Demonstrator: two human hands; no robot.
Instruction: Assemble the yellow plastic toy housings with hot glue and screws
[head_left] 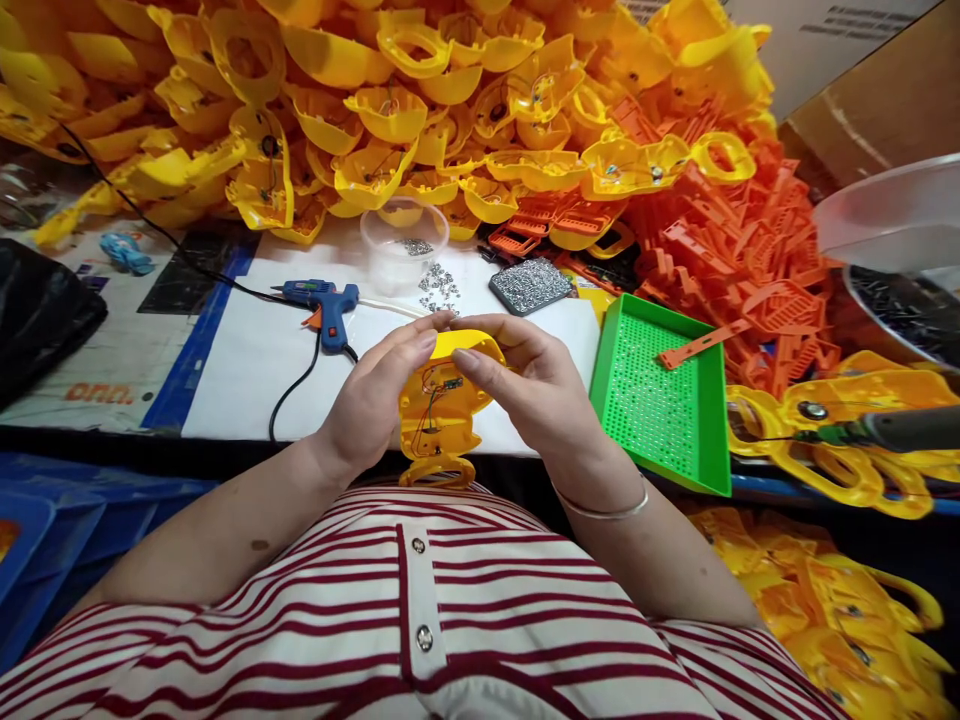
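Close to my body I hold a yellow plastic shell [450, 415] with both hands. Its hollow side faces me, showing thin wires and a small circuit board [453, 384]; a ring-shaped part hangs at its lower end. My left hand [379, 390] grips the upper left edge, thumb near the rim. My right hand [536, 375] grips the upper right, its thumb laid over the rim and the fingers behind. The far side of the shell is hidden. Beyond my hands, loose screws [439, 285] lie on a white sheet [240, 375], with a blue glue gun [324, 308] to the left.
A heap of yellow shells [390, 110] fills the back. Orange plastic parts [757, 260] pile up at right, beside a green perforated tray [660, 420] with one orange piece. A clear tub [405, 240] and a screw-filled dark tray [530, 285] stand ahead. A power screwdriver [892, 430] lies far right.
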